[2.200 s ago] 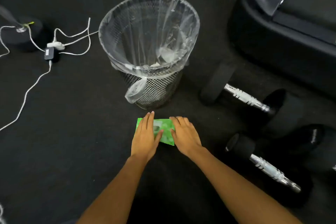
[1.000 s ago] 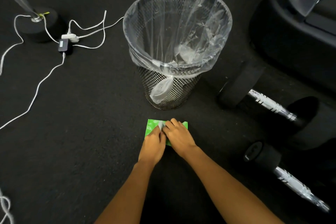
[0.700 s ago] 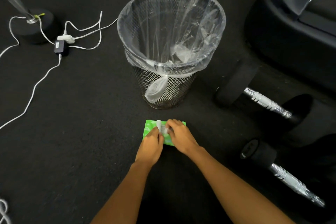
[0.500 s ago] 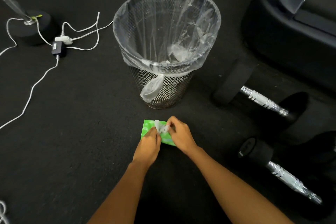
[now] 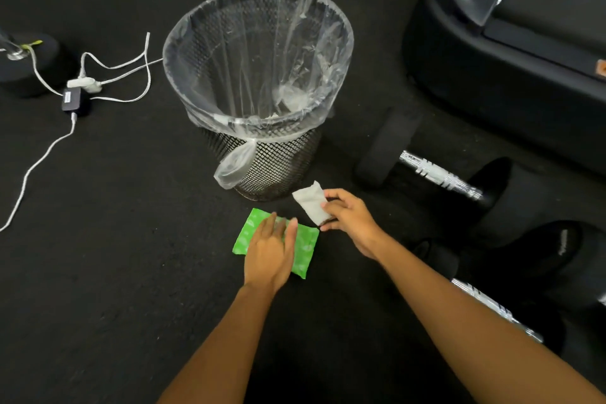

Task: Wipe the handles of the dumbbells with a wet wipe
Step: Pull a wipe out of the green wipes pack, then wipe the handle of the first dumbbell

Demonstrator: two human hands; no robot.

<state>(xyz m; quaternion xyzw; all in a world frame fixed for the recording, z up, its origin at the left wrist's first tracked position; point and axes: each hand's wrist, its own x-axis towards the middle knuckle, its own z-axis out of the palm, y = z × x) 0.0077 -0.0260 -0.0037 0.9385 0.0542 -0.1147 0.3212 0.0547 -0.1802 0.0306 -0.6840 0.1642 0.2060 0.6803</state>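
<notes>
Right hand [image 5: 347,223] pinches the white folded wet wipe [image 5: 310,205] between thumb and fingers, lifted clear of the floor, just in front of the bin. Left hand [image 5: 270,249] lies flat with straight fingers, pressing down the green plastic wipe packet [image 5: 306,251] on the black rubber floor [image 5: 131,272].

The wipe looks limp, light and damp, so it will flop and bunch. Better, I'd say, to spread it over the palm and wrap it round a bar than to dab with a corner.

At three o'clock from the right hand sits the far black dumbbell [image 5: 380,154], its ribbed chrome handle [image 5: 439,174] bare and open to reach. At five o'clock is the near black dumbbell [image 5: 492,305], its chrome bar partly hidden behind the right forearm. Both look heavy and likely to stay put under a rub, though they may roll a little.

At twelve o'clock stands the black wire-mesh bin [image 5: 278,167] with its clear plastic liner [image 5: 255,59], close but out of the path. White cables [image 5: 32,170] and a black adapter [image 5: 73,102] trail at ten o'clock, well apart. A big black machine base [image 5: 492,92] crowds the far dumbbell from behind.
</notes>
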